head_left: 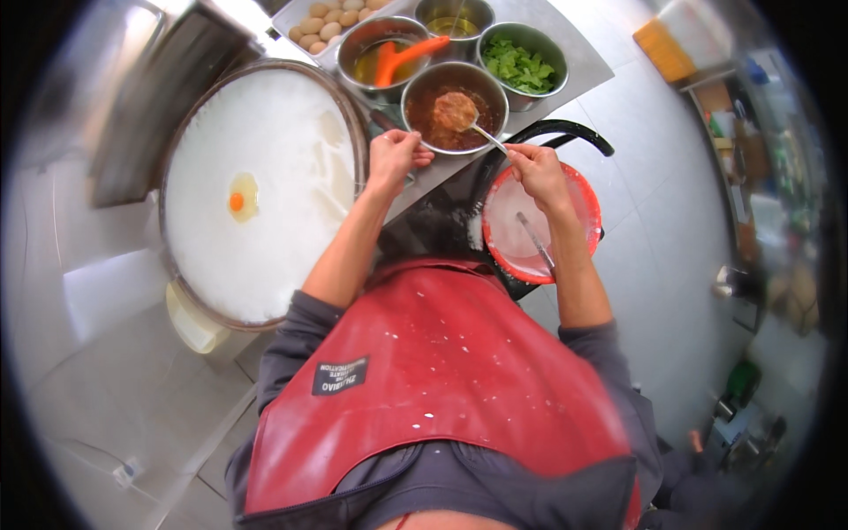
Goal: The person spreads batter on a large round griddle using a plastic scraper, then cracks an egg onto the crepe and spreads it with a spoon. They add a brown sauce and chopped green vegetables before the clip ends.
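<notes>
My right hand is closed round the handle of a metal spoon. The spoon's bowl is heaped with chunky reddish-brown sauce, held over the metal pot of the same sauce. Close to that pot's near left rim, my left hand has its fingers curled together; whether they pinch anything is hidden. A dark handle shows just beyond it. To the left lies a large round griddle, covered by a sheet of white batter. One raw egg with an orange yolk sits on the batter.
Behind the sauce stand a pot of oil with an orange-handled tool, another pot of yellowish liquid, chopped greens in a pot, and a tray of eggs. A red-rimmed bucket of white batter, with a utensil inside, is below my right forearm.
</notes>
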A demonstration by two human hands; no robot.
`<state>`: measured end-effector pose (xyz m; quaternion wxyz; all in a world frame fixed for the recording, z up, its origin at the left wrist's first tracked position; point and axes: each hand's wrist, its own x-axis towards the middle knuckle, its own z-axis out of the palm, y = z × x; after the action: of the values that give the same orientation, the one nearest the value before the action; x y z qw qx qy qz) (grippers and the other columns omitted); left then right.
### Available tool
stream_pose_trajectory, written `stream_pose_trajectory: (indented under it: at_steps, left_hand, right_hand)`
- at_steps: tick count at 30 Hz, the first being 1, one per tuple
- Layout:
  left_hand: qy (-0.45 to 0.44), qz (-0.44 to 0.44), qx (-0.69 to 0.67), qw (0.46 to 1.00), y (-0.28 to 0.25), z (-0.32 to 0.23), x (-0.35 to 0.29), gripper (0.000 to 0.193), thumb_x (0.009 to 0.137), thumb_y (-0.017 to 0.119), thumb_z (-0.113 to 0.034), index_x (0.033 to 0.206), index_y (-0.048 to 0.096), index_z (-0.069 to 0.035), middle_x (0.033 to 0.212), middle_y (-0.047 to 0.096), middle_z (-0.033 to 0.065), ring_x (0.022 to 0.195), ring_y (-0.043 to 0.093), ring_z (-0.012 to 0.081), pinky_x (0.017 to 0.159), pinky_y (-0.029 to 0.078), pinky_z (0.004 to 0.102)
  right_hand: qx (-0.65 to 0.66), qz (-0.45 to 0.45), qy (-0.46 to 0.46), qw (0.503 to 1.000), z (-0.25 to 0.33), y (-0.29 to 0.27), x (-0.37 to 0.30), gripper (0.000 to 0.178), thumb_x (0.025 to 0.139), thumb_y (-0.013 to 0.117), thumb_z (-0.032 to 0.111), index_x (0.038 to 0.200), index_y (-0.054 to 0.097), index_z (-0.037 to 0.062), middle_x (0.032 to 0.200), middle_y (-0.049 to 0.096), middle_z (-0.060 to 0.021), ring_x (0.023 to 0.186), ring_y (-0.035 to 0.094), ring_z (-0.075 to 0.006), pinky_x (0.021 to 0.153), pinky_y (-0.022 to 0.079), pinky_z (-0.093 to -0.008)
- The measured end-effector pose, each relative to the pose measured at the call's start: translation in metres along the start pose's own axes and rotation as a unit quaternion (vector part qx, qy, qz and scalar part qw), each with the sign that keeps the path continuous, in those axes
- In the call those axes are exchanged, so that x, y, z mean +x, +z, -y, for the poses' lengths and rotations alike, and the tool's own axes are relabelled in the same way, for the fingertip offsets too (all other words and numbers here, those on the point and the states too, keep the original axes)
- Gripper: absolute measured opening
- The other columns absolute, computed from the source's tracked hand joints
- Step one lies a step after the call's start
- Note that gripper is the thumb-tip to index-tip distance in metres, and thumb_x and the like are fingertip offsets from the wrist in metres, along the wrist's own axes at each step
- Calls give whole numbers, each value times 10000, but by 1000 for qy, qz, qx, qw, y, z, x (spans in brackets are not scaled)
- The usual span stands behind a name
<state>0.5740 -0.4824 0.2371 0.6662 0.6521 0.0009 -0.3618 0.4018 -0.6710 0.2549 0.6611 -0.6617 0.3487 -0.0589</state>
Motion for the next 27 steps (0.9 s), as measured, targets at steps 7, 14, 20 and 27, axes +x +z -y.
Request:
stream_pose_trajectory:
  at_steps: [7, 14, 20, 27]
  left_hand:
    - [-8, -4, 4, 1000, -2, 4, 1, 188, 943, 596, -140, 895, 587, 41, 781, 667, 139, 668, 686, 202, 592, 571, 276]
    - [1, 23, -26, 999, -25, 2, -19, 229, 963, 557, -158, 954, 602, 66, 849, 694, 177, 671, 677, 202, 615, 571, 288]
    - [46, -52, -63, 996, -154, 3, -93, 183, 954, 566, -150, 975, 613, 25, 859, 702, 155, 713, 698, 203, 636, 575, 288]
    - [91, -406, -247, 875, -351, 78, -274, 159, 922, 613, -149, 988, 622, -4, 827, 699, 146, 670, 687, 215, 606, 573, 302]
  right_hand:
    - [16, 11, 6, 1000, -7, -5, 8, 229, 911, 599, 94, 1061, 680, -60, 618, 542, 20, 516, 437, -49, 463, 322, -209]
    - [13, -8, -20, 1000, 4, -12, 9, 269, 927, 591, 84, 1137, 646, -76, 604, 505, 30, 463, 381, -35, 404, 270, -206]
    - [-56, -9, -50, 997, 42, -7, -11, 267, 936, 587, 88, 1143, 644, -70, 607, 503, 39, 473, 399, -27, 412, 290, -186]
    - [-158, 88, -87, 980, 93, 118, -6, 296, 929, 609, 152, 1147, 659, -40, 617, 542, 45, 504, 426, -20, 429, 305, -191]
